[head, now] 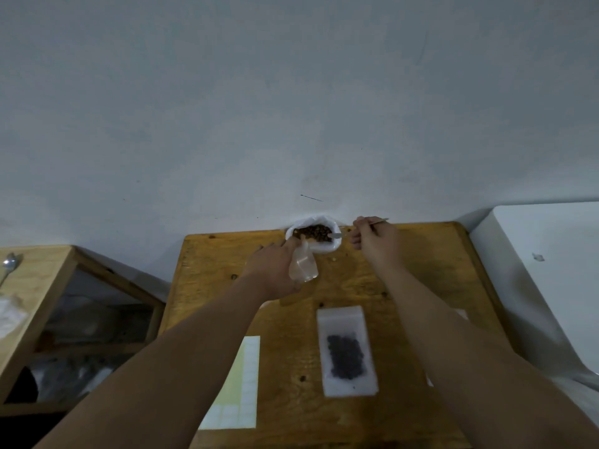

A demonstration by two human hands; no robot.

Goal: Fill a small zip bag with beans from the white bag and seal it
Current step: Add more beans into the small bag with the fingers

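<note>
Left hand [275, 264] pinches empty zip bag [304, 265]; right hand [372, 239] grips spoon [337, 235], bowl blurred in white bag [327, 247].

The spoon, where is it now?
In the head view, the spoon is in the right hand, its bowl over the beans in the white bag.
</note>
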